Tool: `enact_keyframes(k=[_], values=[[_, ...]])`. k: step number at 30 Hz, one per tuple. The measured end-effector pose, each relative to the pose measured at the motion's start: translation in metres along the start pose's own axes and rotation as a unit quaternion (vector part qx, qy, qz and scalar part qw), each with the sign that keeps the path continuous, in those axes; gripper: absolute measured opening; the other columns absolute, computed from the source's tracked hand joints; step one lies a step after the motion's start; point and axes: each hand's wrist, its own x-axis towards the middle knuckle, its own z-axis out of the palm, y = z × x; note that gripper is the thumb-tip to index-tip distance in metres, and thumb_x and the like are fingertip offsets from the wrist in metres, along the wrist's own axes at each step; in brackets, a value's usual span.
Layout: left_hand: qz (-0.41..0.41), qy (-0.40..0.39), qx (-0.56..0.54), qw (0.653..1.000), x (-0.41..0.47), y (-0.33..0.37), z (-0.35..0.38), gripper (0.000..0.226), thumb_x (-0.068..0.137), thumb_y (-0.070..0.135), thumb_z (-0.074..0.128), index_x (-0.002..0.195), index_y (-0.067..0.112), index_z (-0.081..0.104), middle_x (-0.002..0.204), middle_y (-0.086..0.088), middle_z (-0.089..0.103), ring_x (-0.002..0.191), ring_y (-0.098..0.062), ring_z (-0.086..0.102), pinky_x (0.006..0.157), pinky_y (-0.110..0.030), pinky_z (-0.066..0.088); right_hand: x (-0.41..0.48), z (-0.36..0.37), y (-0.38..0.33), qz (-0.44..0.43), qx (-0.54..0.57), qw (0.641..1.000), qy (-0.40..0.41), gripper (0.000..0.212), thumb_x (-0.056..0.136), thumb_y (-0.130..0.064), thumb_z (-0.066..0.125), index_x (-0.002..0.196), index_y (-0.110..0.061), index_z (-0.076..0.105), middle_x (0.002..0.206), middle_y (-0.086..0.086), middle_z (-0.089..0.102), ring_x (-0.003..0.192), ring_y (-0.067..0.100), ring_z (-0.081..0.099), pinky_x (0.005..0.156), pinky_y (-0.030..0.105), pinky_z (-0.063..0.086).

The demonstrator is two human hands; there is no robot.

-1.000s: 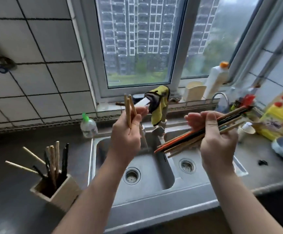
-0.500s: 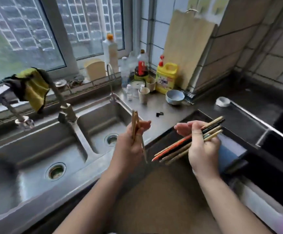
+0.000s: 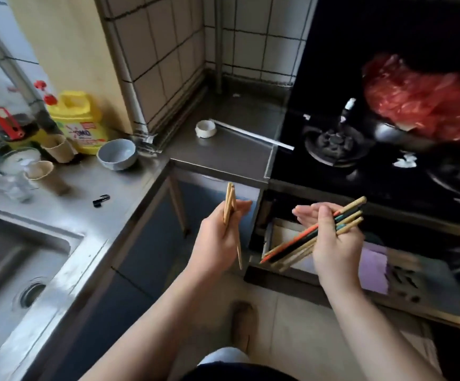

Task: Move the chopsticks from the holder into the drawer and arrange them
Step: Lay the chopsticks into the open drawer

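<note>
- While both hands hover mid-frame, left hand (image 3: 218, 239) clenches a tan chopstick pair (image 3: 229, 204), upright.
- Right hand (image 3: 333, 243) grasps a mixed chopstick bundle (image 3: 292, 248), slanted, above the open drawer (image 3: 279, 277), lower right.
- Drawer holds a purple sheet (image 3: 373, 270); rest blurred.

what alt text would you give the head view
A person's left hand grips two wooden chopsticks upright while the right hand holds a mixed bundle above an open drawer under a black stove. A steel counter and sink lie to the left.
</note>
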Motion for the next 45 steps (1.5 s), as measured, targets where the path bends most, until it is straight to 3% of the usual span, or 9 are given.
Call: enact_keyframes(k=[5,13,21,24,29,35,39,43,45], values=[[-0.013,-0.086,-0.004,0.996,0.060,-0.006,0.083,0.026,0.102,0.012,0.047,0.119,0.015,0.067,0.104,0.014,0.070,0.100,0.005,0.064,0.087,-0.007,0.045,0.066,-0.057,0.027,0.022,-0.047,0.995,0.080,0.023,0.102,-0.009,0.041,0.089,-0.017,0.058,0.087,0.012,0.074,0.086,0.025,0.073,0.088,0.043,0.057],[-0.074,-0.211,-0.019,0.974,0.123,-0.029,0.198,0.026,0.103,0.021,0.047,0.122,0.022,0.065,0.115,0.016,0.069,0.110,0.001,0.062,0.099,-0.024,0.048,0.149,-0.123,0.069,0.071,-0.125,0.973,0.180,0.021,0.101,-0.017,0.043,0.089,-0.022,0.060,0.090,0.009,0.074,0.087,0.020,0.073,0.089,0.042,0.056],[-0.153,-0.247,0.001,0.957,0.131,-0.066,0.289,0.028,0.104,0.023,0.045,0.123,0.018,0.064,0.113,0.016,0.067,0.111,0.003,0.060,0.098,-0.014,0.042,0.192,-0.171,0.105,0.117,-0.154,0.961,0.200,0.018,0.101,-0.016,0.044,0.091,-0.015,0.059,0.080,-0.013,0.066,0.064,-0.013,0.064,0.054,0.000,0.044],[-0.189,-0.232,0.024,0.954,0.126,-0.084,0.320,0.023,0.103,0.025,0.047,0.116,0.021,0.066,0.110,0.016,0.067,0.104,0.003,0.061,0.086,-0.004,0.041,0.207,-0.194,0.137,0.146,-0.140,0.963,0.177,0.019,0.101,-0.023,0.046,0.088,-0.024,0.059,0.085,-0.011,0.073,0.085,0.001,0.071,0.079,0.014,0.054],[-0.231,-0.212,0.039,0.949,0.117,-0.110,0.362,0.020,0.104,0.026,0.046,0.112,0.031,0.063,0.119,0.013,0.067,0.099,-0.001,0.061,0.084,-0.015,0.045,0.233,-0.226,0.190,0.188,-0.144,0.961,0.144,0.022,0.098,-0.032,0.045,0.096,-0.017,0.062,0.092,0.000,0.075,0.092,0.016,0.072,0.091,0.036,0.055],[-0.259,-0.212,0.039,0.941,0.114,-0.154,0.405,0.023,0.105,0.025,0.042,0.119,0.027,0.061,0.124,0.014,0.064,0.108,-0.002,0.060,0.096,-0.022,0.045,0.253,-0.238,0.257,0.251,-0.174,0.943,0.134,0.023,0.098,-0.033,0.046,0.084,-0.022,0.061,0.088,0.007,0.073,0.081,0.017,0.071,0.075,0.018,0.055],[-0.295,-0.251,0.051,0.921,0.109,-0.202,0.436,0.025,0.104,0.027,0.043,0.120,0.024,0.063,0.117,0.017,0.064,0.094,-0.003,0.060,0.077,-0.013,0.048,0.260,-0.241,0.308,0.284,-0.196,0.931,0.118,0.021,0.101,-0.023,0.045,0.093,-0.009,0.058,0.078,-0.011,0.067,0.064,-0.018,0.061,0.066,0.002,0.047],[-0.331,-0.256,0.028,0.908,0.109,-0.249,0.461,0.018,0.104,0.022,0.044,0.108,0.023,0.061,0.118,0.012,0.067,0.107,-0.005,0.062,0.088,-0.016,0.047,0.266,-0.240,0.364,0.300,-0.206,0.926,0.102,0.020,0.101,-0.016,0.044,0.098,-0.004,0.059,0.071,-0.014,0.062,0.060,-0.017,0.060,0.062,0.003,0.046],[-0.346,-0.262,0.018,0.901,0.111,-0.271,0.470,0.018,0.104,0.019,0.043,0.100,0.027,0.058,0.115,0.011,0.066,0.109,-0.006,0.063,0.095,-0.026,0.048,0.269,-0.236,0.392,0.315,-0.224,0.918,0.088,0.019,0.099,-0.018,0.045,0.092,-0.009,0.060,0.071,-0.009,0.068,0.065,-0.004,0.068,0.073,0.020,0.056]])
